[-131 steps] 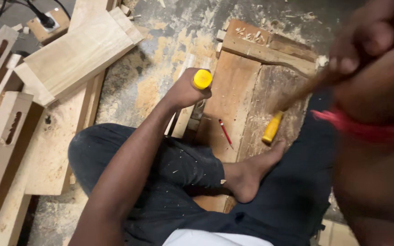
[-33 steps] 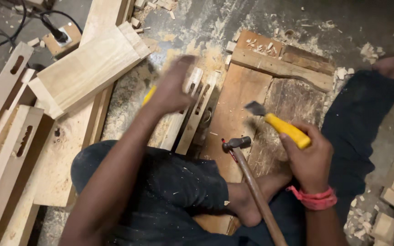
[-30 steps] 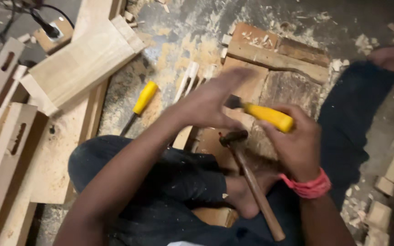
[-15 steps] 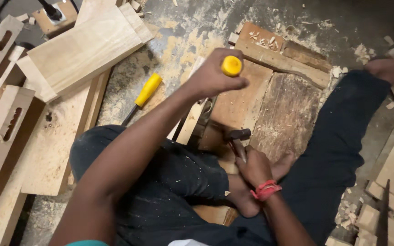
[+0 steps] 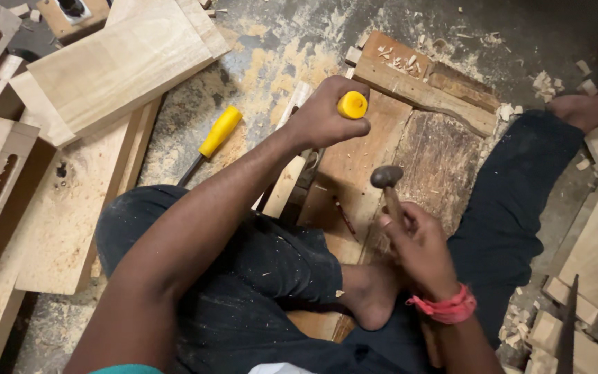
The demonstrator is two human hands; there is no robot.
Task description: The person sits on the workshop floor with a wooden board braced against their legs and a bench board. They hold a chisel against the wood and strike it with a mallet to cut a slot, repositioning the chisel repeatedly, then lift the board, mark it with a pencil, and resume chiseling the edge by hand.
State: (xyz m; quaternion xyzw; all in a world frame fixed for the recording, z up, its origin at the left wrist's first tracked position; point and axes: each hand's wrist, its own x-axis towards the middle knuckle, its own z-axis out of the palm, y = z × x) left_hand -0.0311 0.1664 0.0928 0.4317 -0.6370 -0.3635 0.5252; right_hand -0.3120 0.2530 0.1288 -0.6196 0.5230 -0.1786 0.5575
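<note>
Concrete floor (image 5: 271,48), grey and dusted with yellow sawdust and wood chips, carries everything; the person sits on it with dark trousers spread and a bare foot (image 5: 372,298) tucked under. Worn brown boards (image 5: 417,145) lie flat in front of the knees, with a raised block (image 5: 417,76) across their far edge. The left hand (image 5: 323,114) is wrapped tight around a yellow-handled chisel (image 5: 352,105), held upright over the near-left edge of those boards beside a pale wooden strip (image 5: 288,180); its blade is hidden by the hand. The right hand (image 5: 417,242), with a red band at the wrist, is clenched on a hammer (image 5: 386,177) whose dark head sits just below the chisel's butt, not touching it. A second yellow-handled tool (image 5: 212,138) lies loose on the floor to the left. Pale planks and slotted frames (image 5: 112,69) crowd the left edge, offcuts and a saw blade (image 5: 567,325) the lower right corner, leaving bare floor mainly at the far side.
</note>
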